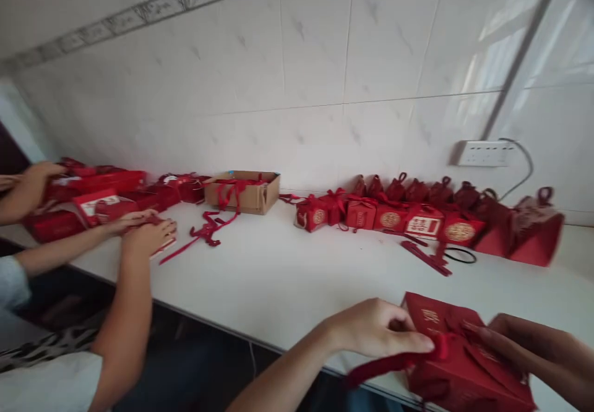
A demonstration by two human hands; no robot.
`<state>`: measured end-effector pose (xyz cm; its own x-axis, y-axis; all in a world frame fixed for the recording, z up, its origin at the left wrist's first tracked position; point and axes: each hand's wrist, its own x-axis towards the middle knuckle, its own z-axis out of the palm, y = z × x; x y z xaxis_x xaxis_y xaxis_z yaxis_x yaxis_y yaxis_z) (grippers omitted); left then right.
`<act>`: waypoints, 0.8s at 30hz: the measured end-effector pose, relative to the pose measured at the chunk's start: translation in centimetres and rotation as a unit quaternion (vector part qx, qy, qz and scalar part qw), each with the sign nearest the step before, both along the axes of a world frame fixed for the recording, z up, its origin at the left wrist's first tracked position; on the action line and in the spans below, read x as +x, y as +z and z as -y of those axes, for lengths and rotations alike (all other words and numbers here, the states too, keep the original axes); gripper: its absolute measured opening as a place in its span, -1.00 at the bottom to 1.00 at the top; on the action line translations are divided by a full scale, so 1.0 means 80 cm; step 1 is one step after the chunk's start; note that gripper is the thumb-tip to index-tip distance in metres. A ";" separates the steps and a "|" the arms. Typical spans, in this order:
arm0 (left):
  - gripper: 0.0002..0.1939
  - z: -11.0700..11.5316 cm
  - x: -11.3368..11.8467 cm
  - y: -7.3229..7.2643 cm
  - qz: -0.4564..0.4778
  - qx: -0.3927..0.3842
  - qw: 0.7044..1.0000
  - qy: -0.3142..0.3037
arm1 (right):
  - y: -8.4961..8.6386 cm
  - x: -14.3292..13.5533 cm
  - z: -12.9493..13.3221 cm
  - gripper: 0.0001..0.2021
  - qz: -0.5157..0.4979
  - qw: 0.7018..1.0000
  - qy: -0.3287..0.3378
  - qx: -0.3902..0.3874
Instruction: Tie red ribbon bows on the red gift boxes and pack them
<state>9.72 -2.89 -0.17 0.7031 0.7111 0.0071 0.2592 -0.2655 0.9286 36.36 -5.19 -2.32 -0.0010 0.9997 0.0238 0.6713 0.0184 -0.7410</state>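
A red gift box [468, 375] with gold lettering lies at the front right edge of the table, directly before me. My left hand [380, 331] pinches a dark red ribbon [375, 372] between thumb and fingers at the box's left side, and the ribbon's tail hangs toward the table edge. Against the box's right part, my right hand [524, 344] is closed, thumb and fingers gripping near the folded top flaps. Whether ribbon is also under its fingertips is hidden.
Finished-looking red boxes [390, 219] stand in rows by the wall, with ribbon strips [424, 257] and a black loop [460, 255] before them. A cardboard box [264, 195] holds ribbons. A co-worker's hands [148, 229] work at left near more red boxes [111, 183].
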 end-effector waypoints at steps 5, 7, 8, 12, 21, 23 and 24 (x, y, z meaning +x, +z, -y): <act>-0.59 0.002 0.000 0.001 -0.012 -0.062 0.998 -0.028 | 0.020 -0.009 0.009 -0.42 -0.054 0.997 0.039 -0.048; -0.56 -0.002 -0.001 0.003 -0.005 -0.082 0.996 -0.036 | 0.041 -0.017 0.020 -0.44 -0.066 0.996 0.047 -0.042; -0.56 -0.005 -0.001 0.003 0.003 -0.094 0.994 -0.048 | 0.048 -0.020 0.023 -0.46 -0.059 0.996 0.044 -0.047; -0.61 -0.014 0.000 0.008 -0.009 -0.116 0.991 -0.059 | 0.055 -0.022 0.030 -0.47 -0.040 0.993 0.036 -0.104; -0.65 -0.016 -0.014 0.017 -0.045 -0.117 0.990 -0.070 | 0.064 -0.022 0.046 -0.52 -0.119 0.980 0.114 -0.116; -0.63 -0.017 -0.018 0.011 -0.032 -0.115 0.990 -0.080 | 0.062 -0.022 0.044 -0.54 -0.132 0.977 0.129 -0.102; -0.62 -0.018 -0.021 0.007 -0.019 -0.122 0.989 -0.083 | 0.059 -0.023 0.043 -0.55 -0.138 0.977 0.133 -0.097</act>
